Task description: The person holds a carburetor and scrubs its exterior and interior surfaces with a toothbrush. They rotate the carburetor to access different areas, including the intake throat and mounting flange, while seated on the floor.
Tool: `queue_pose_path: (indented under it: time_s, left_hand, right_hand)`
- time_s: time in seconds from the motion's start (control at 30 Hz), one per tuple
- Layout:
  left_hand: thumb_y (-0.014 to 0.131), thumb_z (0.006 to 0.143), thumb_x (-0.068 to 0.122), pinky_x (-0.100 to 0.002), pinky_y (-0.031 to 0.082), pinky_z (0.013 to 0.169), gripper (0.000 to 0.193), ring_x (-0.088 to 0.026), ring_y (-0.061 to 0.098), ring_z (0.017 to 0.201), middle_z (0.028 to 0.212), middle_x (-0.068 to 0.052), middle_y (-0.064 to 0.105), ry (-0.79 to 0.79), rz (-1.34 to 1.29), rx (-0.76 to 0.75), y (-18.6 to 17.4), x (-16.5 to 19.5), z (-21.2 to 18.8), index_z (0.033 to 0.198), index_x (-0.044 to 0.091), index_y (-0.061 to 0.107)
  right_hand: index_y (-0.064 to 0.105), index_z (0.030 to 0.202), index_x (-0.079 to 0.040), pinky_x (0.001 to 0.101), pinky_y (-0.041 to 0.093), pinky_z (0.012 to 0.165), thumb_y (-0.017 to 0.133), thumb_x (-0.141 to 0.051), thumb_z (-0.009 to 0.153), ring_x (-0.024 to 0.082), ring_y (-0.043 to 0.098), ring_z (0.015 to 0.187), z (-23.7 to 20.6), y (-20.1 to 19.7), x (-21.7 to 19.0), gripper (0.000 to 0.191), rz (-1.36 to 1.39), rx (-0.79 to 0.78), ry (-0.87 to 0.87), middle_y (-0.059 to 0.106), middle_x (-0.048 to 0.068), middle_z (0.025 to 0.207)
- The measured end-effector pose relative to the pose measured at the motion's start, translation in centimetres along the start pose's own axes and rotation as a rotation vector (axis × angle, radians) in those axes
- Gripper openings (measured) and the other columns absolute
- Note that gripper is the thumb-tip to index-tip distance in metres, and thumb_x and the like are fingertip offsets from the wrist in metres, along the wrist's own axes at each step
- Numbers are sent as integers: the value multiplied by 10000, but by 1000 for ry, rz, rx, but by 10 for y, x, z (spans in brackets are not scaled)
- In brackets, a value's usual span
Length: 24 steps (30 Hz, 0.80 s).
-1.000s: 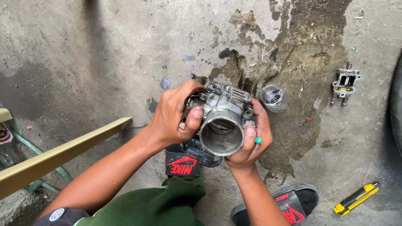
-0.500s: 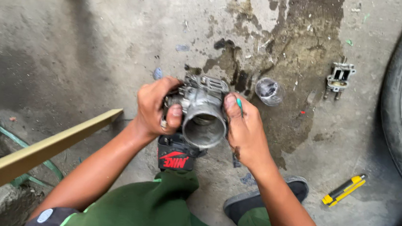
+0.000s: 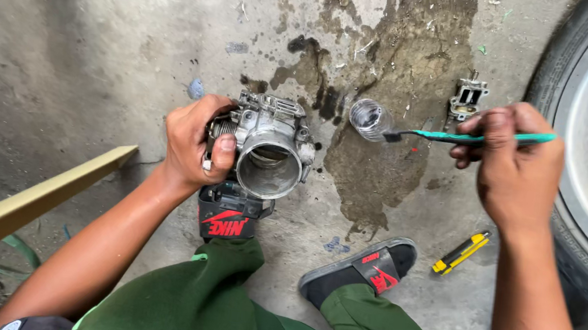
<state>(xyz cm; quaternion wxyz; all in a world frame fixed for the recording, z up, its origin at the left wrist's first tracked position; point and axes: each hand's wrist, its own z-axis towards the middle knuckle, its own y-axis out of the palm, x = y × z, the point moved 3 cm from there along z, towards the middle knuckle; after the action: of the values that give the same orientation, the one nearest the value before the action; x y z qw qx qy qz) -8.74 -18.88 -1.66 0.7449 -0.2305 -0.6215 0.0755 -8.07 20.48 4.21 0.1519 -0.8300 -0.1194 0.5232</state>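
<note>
Left hand (image 3: 191, 143) closed around the side of a grey metal throttle body (image 3: 267, 147), thumb pressed on its front edge, fingers wrapped behind and mostly hidden. Throttle body held just above the floor, round bore turned toward the camera, resting over the black sandal (image 3: 230, 216) with red marking on the left foot. Right hand (image 3: 516, 166) closed in a loose fist around a teal toothbrush (image 3: 468, 138), handle passing through the fingers and coming out toward the tyre side. Brush head pointed left, touching or just at the rim of a small clear plastic cup (image 3: 368, 117) standing on the wet, dark-stained concrete floor (image 3: 104, 36); whether the bristles were inside the cup could not be told. Hands well apart, cup between them.

Small metal part (image 3: 467, 99) lying on the floor just beyond the right hand's fingers. Yellow and black utility knife (image 3: 461, 252) on the floor below the right wrist, near the second black sandal (image 3: 363, 267). Green trousers (image 3: 207, 301) over both knees at the bottom. Car tyre (image 3: 574, 63) with grey rim along the right edge. Tan wooden bar (image 3: 20, 209) crossing the lower left corner.
</note>
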Motion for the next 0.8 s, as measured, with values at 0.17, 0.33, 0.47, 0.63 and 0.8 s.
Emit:
queue_pose_path:
  time_s: [0.17, 0.33, 0.47, 0.63, 0.8]
  left_hand:
    - [543, 1015, 409, -399, 523, 721, 451, -335, 668, 773, 864, -175, 630, -34, -24, -25, 8, -4, 1, 1051, -33, 629]
    - [547, 1011, 409, -400, 527, 726, 452, -337, 671, 776, 864, -176, 632, -25, -31, -43, 12, -7, -1, 1054, -35, 622]
    - [546, 1028, 411, -404, 535, 743, 457, -347, 677, 801, 889, -181, 638, -16, -21, -47, 13, -8, 0, 1067, -38, 618]
    - [542, 1012, 409, -400, 532, 699, 454, -351, 676, 775, 880, -179, 637, 40, -22, -26, 14, -4, 7, 1045, -37, 616]
    - [556, 1006, 409, -413, 522, 662, 465, -335, 638, 713, 834, -172, 593, 172, -13, -25, 4, 2, 15, 1021, -54, 596]
  right_hand:
    - [679, 1036, 26, 313, 580, 769, 681, -88, 1059, 210, 725, 875, 3, 40, 10, 117, -238, -72, -238, 718, 135, 970]
    - [680, 964, -13, 356, 577, 854, 715, -42, 1010, 277, 737, 981, -10, 54, 29, 65, -415, -50, -484, 731, 140, 1027]
    - [670, 945, -3, 355, 572, 796, 723, -63, 1019, 280, 736, 926, -16, 51, 34, 110, -479, 4, -477, 726, 141, 1000]
    - [668, 930, -2, 368, 552, 759, 724, -82, 1022, 288, 720, 878, -18, 48, 38, 134, -504, -5, -471, 714, 144, 949]
    - [603, 971, 6, 340, 619, 775, 603, -273, 1167, 279, 752, 853, -40, 5, 45, 341, -158, 209, -649, 719, 159, 919]
